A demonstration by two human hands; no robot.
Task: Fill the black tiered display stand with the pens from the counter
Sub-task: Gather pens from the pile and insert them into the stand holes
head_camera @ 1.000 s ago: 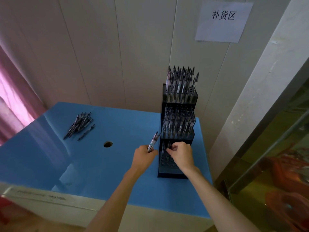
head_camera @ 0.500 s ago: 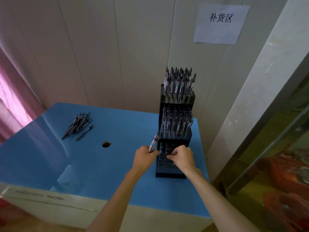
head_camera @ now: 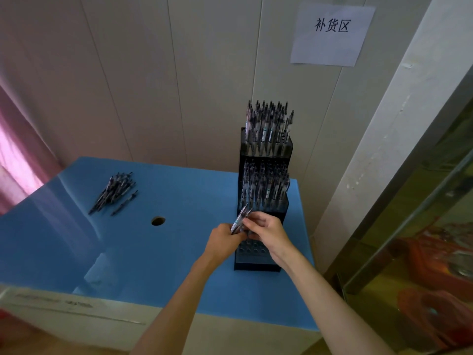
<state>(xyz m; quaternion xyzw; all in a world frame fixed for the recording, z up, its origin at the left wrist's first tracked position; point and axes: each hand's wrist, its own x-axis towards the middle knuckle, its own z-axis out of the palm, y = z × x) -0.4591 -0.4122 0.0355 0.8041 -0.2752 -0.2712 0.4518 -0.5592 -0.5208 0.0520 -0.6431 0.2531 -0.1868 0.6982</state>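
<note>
Left hand (head_camera: 222,238): forearm comes up from the near edge of the desk (head_camera: 179,252); fingers are curled around a small bunch of pens (head_camera: 240,221), tips pointing up and slightly right.
Right hand (head_camera: 268,233): forearm comes from the near right corner; the grip is a pinch, thumb and fingertips closed on one pen of that same bunch, just above the left hand.
Both hands: they meet over the lowest tier of the stand (head_camera: 257,260), touching or almost touching each other.
Stand: black, three tiers, near the right edge of the desk, its back close to the wall; top and middle tiers are full of upright pens, lowest tier shows open holes at the front.
Pile (head_camera: 114,192): loose pens lying near the far left corner, well apart from the hands.
Hole (head_camera: 158,221): round, in the desk between pile and stand.
Open room: wide blue surface left of the stand; only a narrow strip on its right side.
</note>
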